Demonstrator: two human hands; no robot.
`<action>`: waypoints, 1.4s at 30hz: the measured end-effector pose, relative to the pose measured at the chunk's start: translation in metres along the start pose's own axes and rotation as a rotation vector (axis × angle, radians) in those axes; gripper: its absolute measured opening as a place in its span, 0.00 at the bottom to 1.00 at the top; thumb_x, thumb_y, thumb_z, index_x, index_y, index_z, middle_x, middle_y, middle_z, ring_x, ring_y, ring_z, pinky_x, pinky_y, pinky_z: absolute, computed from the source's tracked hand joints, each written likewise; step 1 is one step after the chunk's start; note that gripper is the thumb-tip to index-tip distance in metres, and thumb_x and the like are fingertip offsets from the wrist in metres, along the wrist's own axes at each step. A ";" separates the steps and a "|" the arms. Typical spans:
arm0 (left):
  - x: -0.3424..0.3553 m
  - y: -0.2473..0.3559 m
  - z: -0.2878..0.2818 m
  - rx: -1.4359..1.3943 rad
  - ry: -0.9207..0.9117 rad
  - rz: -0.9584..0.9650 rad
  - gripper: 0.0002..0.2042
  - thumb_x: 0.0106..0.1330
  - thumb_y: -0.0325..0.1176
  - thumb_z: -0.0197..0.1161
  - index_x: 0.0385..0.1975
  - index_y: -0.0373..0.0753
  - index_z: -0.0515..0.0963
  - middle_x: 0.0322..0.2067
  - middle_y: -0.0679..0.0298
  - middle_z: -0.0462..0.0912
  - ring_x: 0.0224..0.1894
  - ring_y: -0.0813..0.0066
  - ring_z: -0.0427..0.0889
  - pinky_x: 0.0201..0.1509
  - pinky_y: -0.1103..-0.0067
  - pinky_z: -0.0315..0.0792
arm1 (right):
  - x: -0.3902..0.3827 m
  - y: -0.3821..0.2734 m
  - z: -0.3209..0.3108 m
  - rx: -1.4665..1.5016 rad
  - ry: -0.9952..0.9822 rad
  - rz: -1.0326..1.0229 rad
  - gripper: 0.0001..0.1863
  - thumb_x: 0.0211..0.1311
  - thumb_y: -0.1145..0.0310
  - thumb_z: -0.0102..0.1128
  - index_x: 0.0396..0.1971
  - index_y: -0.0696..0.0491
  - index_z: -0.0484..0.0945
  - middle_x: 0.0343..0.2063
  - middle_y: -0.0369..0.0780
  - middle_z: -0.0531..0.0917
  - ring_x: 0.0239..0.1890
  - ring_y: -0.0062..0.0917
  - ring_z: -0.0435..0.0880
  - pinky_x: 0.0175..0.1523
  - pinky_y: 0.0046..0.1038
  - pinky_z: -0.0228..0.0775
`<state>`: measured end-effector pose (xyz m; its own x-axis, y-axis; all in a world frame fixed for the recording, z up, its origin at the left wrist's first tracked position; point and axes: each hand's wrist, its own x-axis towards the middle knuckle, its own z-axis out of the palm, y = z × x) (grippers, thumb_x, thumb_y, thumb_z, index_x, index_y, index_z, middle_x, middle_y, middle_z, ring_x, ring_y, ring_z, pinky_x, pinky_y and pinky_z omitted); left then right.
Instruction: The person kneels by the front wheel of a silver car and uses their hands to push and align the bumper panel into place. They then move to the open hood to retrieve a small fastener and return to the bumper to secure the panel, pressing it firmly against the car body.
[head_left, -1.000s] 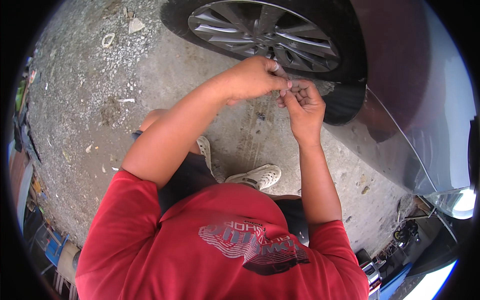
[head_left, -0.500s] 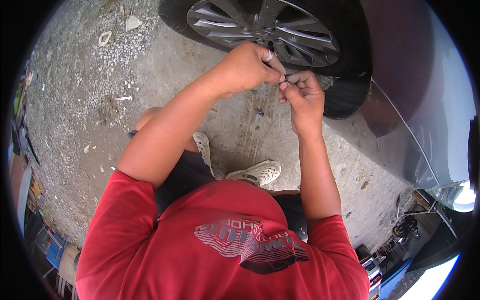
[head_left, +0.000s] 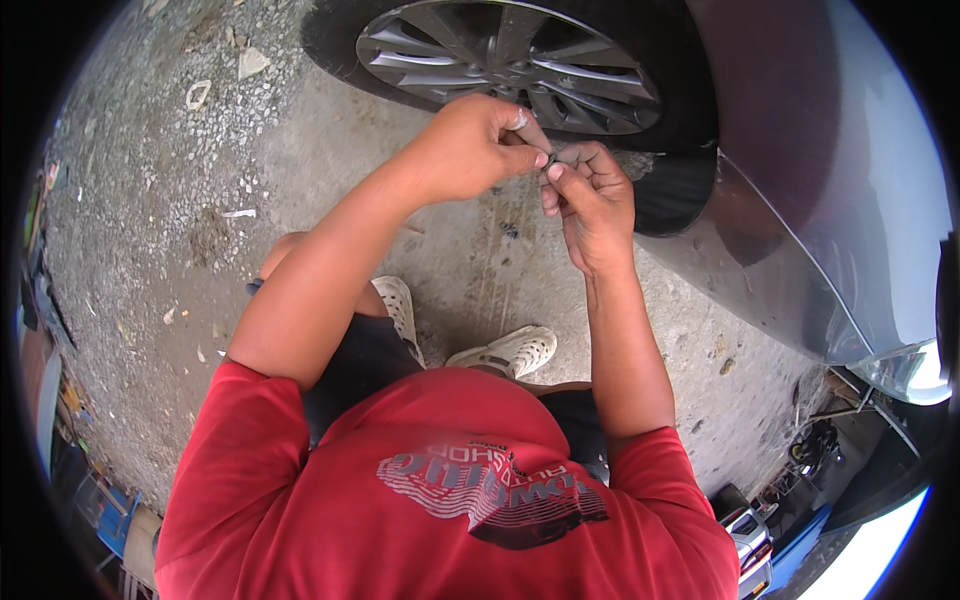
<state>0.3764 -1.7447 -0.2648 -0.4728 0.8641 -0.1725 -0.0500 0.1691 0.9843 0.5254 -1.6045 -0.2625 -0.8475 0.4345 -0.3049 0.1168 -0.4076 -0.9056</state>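
Held out in front of me, close by the car wheel (head_left: 510, 70), my two hands meet at the fingertips. A small dark piece (head_left: 551, 161), too small to make out, sits between them. My left hand (head_left: 482, 145) pinches it with thumb and forefinger; a whitish patch shows on one finger. My right hand (head_left: 593, 205) grips the same piece from the other side between thumb and forefinger, its other fingers curled. The black tyre (head_left: 690, 100) is just beyond and to the right of my hands.
The grey car body (head_left: 800, 190) curves down the right side, with a headlight (head_left: 915, 375). Concrete floor (head_left: 470, 260) lies below, with gravel (head_left: 190, 120) at left. My feet are in light clogs (head_left: 515, 350). Assorted items and a blue object (head_left: 115, 520) line the left rim.
Both hands, still together on the small piece, appear slightly lower and further left in the view. The wheel and floor have shifted left too, so the view itself has turned a little.
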 end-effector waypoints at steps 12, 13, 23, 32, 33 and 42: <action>-0.001 0.003 0.000 0.059 0.016 0.076 0.04 0.70 0.27 0.67 0.34 0.33 0.81 0.29 0.67 0.83 0.32 0.81 0.79 0.39 0.78 0.74 | 0.001 0.008 -0.002 0.128 -0.040 -0.052 0.06 0.67 0.78 0.66 0.40 0.56 0.79 0.31 0.39 0.85 0.28 0.20 0.83 0.32 0.23 0.74; -0.001 0.006 0.001 0.097 0.016 0.096 0.04 0.70 0.27 0.67 0.34 0.33 0.81 0.29 0.67 0.83 0.32 0.80 0.78 0.38 0.78 0.74 | 0.001 0.008 -0.003 0.165 -0.051 -0.041 0.05 0.67 0.78 0.66 0.40 0.56 0.79 0.31 0.39 0.85 0.28 0.20 0.82 0.32 0.23 0.74; -0.007 0.092 0.041 -0.193 0.245 0.570 0.25 0.58 0.36 0.79 0.53 0.36 0.79 0.52 0.58 0.84 0.56 0.67 0.81 0.62 0.70 0.74 | -0.001 -0.008 -0.018 0.906 -0.249 -0.133 0.13 0.65 0.71 0.68 0.47 0.50 0.77 0.34 0.35 0.78 0.27 0.17 0.73 0.32 0.18 0.71; 0.016 0.134 0.052 -0.446 -0.072 0.216 0.19 0.54 0.32 0.83 0.43 0.34 0.83 0.42 0.63 0.86 0.45 0.75 0.83 0.55 0.74 0.77 | 0.055 -0.015 -0.003 1.244 -0.937 -0.400 0.35 0.53 0.65 0.80 0.62 0.50 0.75 0.53 0.39 0.82 0.53 0.24 0.81 0.58 0.27 0.78; 0.011 0.133 0.046 -0.456 -0.058 0.160 0.18 0.54 0.32 0.83 0.41 0.34 0.83 0.40 0.64 0.86 0.44 0.75 0.83 0.53 0.74 0.77 | 0.054 -0.018 0.005 1.249 -0.849 -0.404 0.34 0.55 0.66 0.78 0.62 0.51 0.75 0.55 0.39 0.81 0.55 0.24 0.81 0.60 0.28 0.77; 0.010 0.146 0.049 -0.218 0.094 0.407 0.12 0.52 0.35 0.84 0.30 0.40 0.87 0.33 0.68 0.87 0.36 0.80 0.83 0.43 0.80 0.75 | 0.039 -0.028 0.025 1.431 -0.540 -0.361 0.34 0.62 0.68 0.72 0.67 0.57 0.70 0.68 0.42 0.74 0.72 0.33 0.70 0.77 0.37 0.62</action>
<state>0.4076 -1.6883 -0.1247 -0.5697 0.7910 0.2230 -0.0231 -0.2867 0.9577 0.4763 -1.5969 -0.2418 -0.8354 0.4738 0.2786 -0.4281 -0.8788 0.2109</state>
